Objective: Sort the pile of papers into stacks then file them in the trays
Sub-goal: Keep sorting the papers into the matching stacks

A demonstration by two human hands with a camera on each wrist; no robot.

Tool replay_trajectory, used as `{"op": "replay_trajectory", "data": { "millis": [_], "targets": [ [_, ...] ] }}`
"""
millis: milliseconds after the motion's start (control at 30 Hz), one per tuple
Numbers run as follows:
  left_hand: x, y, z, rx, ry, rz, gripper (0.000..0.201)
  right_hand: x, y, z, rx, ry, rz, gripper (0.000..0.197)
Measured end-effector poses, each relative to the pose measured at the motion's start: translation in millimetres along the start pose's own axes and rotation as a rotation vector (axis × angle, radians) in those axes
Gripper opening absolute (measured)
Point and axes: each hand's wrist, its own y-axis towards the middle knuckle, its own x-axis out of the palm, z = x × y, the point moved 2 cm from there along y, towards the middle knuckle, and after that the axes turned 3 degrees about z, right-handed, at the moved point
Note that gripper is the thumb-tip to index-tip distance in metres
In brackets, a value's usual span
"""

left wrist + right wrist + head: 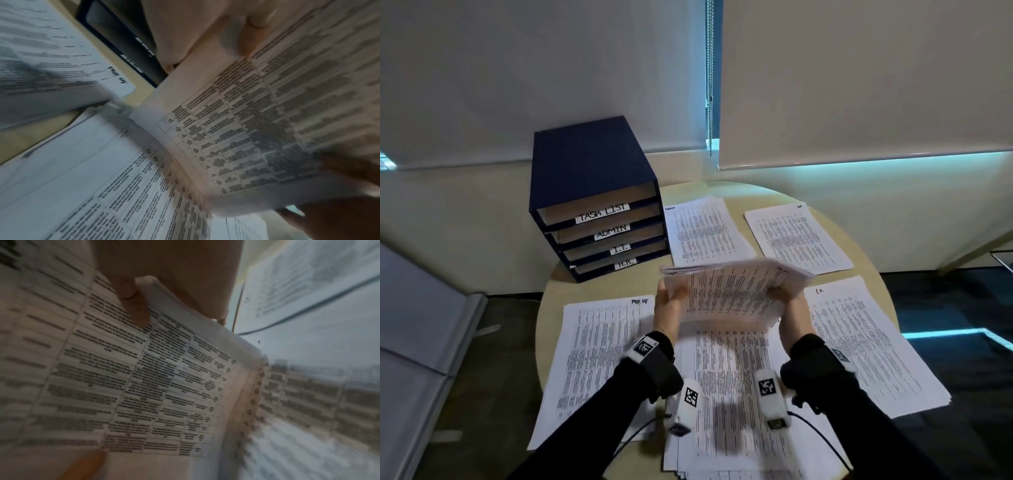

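1. Pale roller blinds (859,78) hang behind a round, light wooden table (760,193) that carries a dark blue tray unit (585,178) at its far left.
2. White labels on the four trays read, top to bottom, "TASK LIST" (602,213), "ADMIN" (612,231), "I.T." (620,249) and "H.K." (626,263).
3. Four sorted stacks lie flat: the far one beside the trays (705,233) is headed "Admin", the near right one (866,342) "I.T."; the near left stack's (599,349) and far right stack's (798,236) handwritten headings are not legible.
4. An unsorted pile (732,394) of printed tables lies nearest the person.
5. Above it, the left hand (667,305) and right hand (791,305) each grip one side edge of a lifted sheaf of papers (732,291), thumbs on the printed face.
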Motion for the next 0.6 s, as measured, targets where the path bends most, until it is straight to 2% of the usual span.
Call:
{"op": "replay_trajectory", "data": {
  "millis": [67, 133, 200, 267, 400, 500, 600],
  "targets": [
    [-2.3, 6.4, -1.1, -0.065, -0.043, 0.023, 0.076, 0.9, 8.0, 6.1, 0.031, 0.037, 0.019, 0.065],
    [-2.7, 9.7, -0.6, -0.064, -0.064, 0.031, 0.068, 4.2, 10.5, 8.6, 0.05, 0.034, -0.011, 0.068],
    [0.0, 10.0, -3.1, -0.056, -0.008, 0.031, 0.056, 5.7, 9.8, 10.7, 0.068, -0.001, -0.016, 0.072],
    [4.4, 6.0, -5.3, -0.053, 0.101, 0.012, 0.059, 6.2, 10.9, 19.4, 0.087, -0.027, -0.007, 0.077],
    [12.2, 1.1, -8.1, -0.032, 0.209, 0.034, 0.065, 5.3, 21.9, 46.0, 0.104, -0.075, 0.066, 0.061],
    [13.7, 6.6, -9.1, 0.017, 0.291, 0.073, 0.068, 10.0, 20.6, 38.9, 0.084, -0.14, 0.083, 0.047],
    [11.4, 12.9, -8.9, 0.069, 0.386, 0.042, 0.043, 8.5, 25.5, 28.3, 0.103, -0.141, 0.088, 0.028]
  ]
}}
